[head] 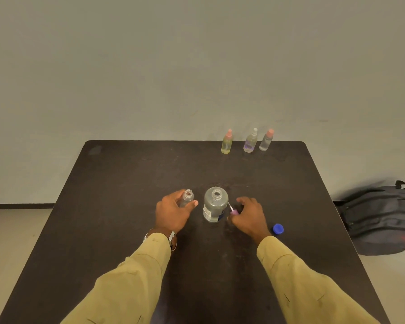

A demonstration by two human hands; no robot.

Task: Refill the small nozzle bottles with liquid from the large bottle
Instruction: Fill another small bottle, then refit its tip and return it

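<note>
The large clear bottle [214,204] stands uncapped in the middle of the dark table [126,178]. Just left of it, my left hand [172,213] grips a small open bottle [187,198] that stands upright with its nozzle off. Right of the large bottle, my right hand [249,217] hovers over a pink nozzle cap with a white dip tube [233,210]; its fingers are curled near the cap, and contact is unclear. The large bottle's blue cap [278,229] lies on the table to the right of that hand.
Three small nozzle bottles stand at the table's far edge: a yellowish one [226,142], a purplish one [251,141] and a clear one [266,141]. A dark backpack [381,216] lies on the floor beside the table's right edge. A plain wall is behind.
</note>
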